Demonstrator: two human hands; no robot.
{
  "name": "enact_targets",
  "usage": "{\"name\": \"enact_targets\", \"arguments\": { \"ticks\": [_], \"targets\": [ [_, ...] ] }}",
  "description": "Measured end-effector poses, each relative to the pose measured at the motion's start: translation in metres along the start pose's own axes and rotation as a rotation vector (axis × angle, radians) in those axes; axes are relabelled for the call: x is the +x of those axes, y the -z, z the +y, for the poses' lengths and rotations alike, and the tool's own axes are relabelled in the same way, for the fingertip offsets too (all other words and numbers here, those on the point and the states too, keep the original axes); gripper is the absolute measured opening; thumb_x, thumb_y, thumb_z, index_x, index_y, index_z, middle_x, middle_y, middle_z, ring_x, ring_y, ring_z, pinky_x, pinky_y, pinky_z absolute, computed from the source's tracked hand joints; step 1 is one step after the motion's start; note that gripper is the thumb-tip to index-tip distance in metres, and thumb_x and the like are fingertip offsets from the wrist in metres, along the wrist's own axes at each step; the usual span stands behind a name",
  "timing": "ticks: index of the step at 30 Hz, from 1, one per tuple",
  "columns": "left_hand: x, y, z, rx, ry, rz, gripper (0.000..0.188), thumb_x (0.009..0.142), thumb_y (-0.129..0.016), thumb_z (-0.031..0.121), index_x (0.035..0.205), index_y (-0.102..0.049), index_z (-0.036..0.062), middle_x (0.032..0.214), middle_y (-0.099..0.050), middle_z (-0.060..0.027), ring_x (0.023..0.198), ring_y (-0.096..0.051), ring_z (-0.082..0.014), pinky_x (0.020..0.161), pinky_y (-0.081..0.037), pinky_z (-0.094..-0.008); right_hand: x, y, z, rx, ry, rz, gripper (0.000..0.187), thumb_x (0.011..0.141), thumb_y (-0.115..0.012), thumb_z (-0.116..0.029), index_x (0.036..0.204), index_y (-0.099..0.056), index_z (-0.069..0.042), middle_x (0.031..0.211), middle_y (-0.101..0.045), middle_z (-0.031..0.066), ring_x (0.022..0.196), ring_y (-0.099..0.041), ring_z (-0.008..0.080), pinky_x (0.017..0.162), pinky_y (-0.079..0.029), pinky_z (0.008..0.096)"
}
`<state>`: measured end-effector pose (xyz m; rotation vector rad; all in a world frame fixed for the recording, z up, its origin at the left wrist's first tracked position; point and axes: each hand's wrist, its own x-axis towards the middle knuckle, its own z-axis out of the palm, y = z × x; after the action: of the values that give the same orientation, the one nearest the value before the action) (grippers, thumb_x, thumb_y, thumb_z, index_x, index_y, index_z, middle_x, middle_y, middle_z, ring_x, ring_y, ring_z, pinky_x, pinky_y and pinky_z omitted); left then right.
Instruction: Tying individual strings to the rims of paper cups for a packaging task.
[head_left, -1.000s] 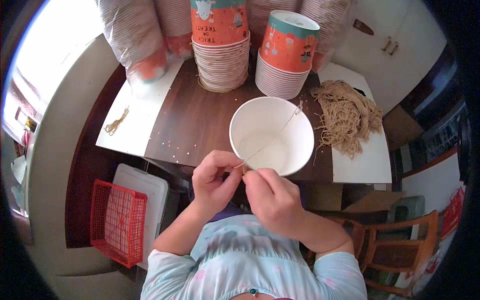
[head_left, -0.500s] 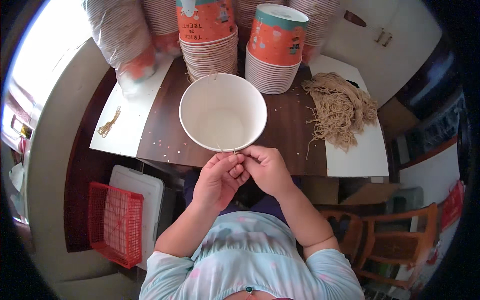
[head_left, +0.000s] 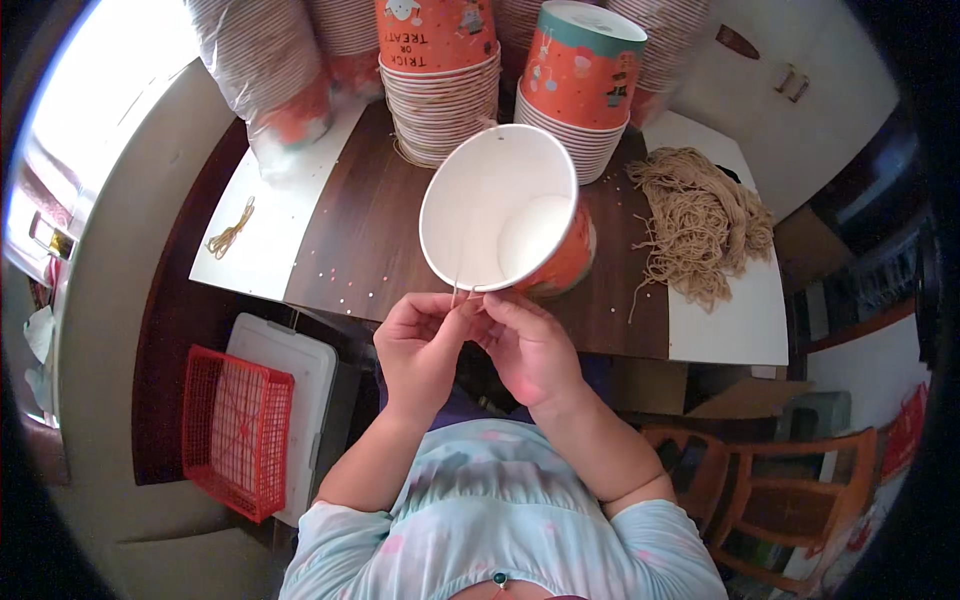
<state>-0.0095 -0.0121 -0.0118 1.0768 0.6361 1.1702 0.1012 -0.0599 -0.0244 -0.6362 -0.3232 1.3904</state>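
Observation:
A large paper bucket (head_left: 465, 215), white inside and orange outside, leans on the table with its mouth toward me. Thin tan cord (head_left: 457, 285) shows at its near rim, and a bit more cord sits at the far rim. My left hand (head_left: 418, 350) pinches the cord between thumb and fingertips just below the near rim. Beside it, my right hand (head_left: 530, 350) is closed on the cord too, its thumb close against the rim. Fingers partly hide the cord's end, and I cannot tell whether it is knotted.
Stacked orange buckets (head_left: 437, 35) and a second stack (head_left: 585, 65) stand behind, with plastic-wrapped stacks (head_left: 262, 75) at far left. A tan cord heap (head_left: 700, 225) lies right, a small cord bundle (head_left: 232, 230) left. Below left is a red basket (head_left: 237, 435); chairs (head_left: 800, 490) stand lower right.
The bucket has tilted and swung right, so its orange side now shows. Both hands stay together at its near rim, with the fingers shifted around the cord. The whole view has shifted slightly.

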Motion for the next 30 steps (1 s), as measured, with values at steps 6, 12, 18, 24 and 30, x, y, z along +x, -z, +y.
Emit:
{"name": "enact_targets", "arguments": {
  "ticks": [6, 12, 18, 24, 30],
  "targets": [
    [-0.001, -0.001, -0.002, 0.266, -0.125, -0.041, 0.008, 0.087, -0.063, 0.001, 0.090, -0.060, -0.0046, 0.083, -0.068, -0.0088, 0.072, -0.065, -0.0108, 0.064, -0.052, -0.0227, -0.003, 0.004, -0.001, 0.088, -0.030, -0.017, 0.022, 0.091, -0.056, -0.020, 0.106, -0.064, -0.006, 0.108, -0.064, 0.0035, 0.100, -0.057, 0.0139, 0.091, -0.041, 0.0316],
    [0.000, 0.002, -0.007, 0.580, -0.366, -0.077, 0.012, 0.080, -0.067, -0.003, 0.092, -0.063, -0.0020, 0.082, -0.067, -0.0104, 0.070, -0.066, -0.0128, 0.062, -0.053, -0.0238, -0.007, -0.003, 0.000, 0.063, -0.023, 0.098, 0.025, 0.091, -0.055, -0.020, 0.112, -0.063, -0.008, 0.113, -0.063, 0.0044, 0.103, -0.057, 0.0138, 0.092, -0.040, 0.0323],
    [0.003, -0.004, -0.002, 0.753, -0.623, -0.098, 0.018, 0.075, -0.069, -0.005, 0.091, -0.064, -0.0012, 0.082, -0.066, -0.0130, 0.068, -0.066, -0.0177, 0.060, -0.054, -0.0260, -0.006, -0.001, 0.002, 0.008, 0.038, 0.118, 0.024, 0.092, -0.054, -0.017, 0.111, -0.063, -0.005, 0.110, -0.064, 0.0067, 0.102, -0.058, 0.0152, 0.090, -0.043, 0.0320],
    [0.009, -0.004, 0.000, 0.875, -0.810, -0.127, 0.017, 0.074, -0.068, -0.005, 0.089, -0.063, -0.0008, 0.081, -0.065, -0.0137, 0.065, -0.065, -0.0216, 0.056, -0.054, -0.0270, -0.004, -0.005, 0.002, 0.034, 0.050, 0.155, 0.020, 0.091, -0.054, -0.014, 0.106, -0.063, -0.003, 0.104, -0.066, 0.0070, 0.098, -0.059, 0.0150, 0.088, -0.045, 0.0310],
    [0.010, -0.009, 0.006, 0.798, -0.651, -0.127, 0.013, 0.073, -0.065, -0.005, 0.085, -0.063, -0.0011, 0.078, -0.063, -0.0122, 0.062, -0.063, -0.0198, 0.055, -0.052, -0.0281, -0.001, 0.004, 0.001, 0.134, 0.002, 0.109, 0.018, 0.087, -0.057, -0.019, 0.098, -0.066, -0.008, 0.096, -0.068, 0.0027, 0.084, -0.061, 0.0113, 0.074, -0.044, 0.0284]
  ]
}}
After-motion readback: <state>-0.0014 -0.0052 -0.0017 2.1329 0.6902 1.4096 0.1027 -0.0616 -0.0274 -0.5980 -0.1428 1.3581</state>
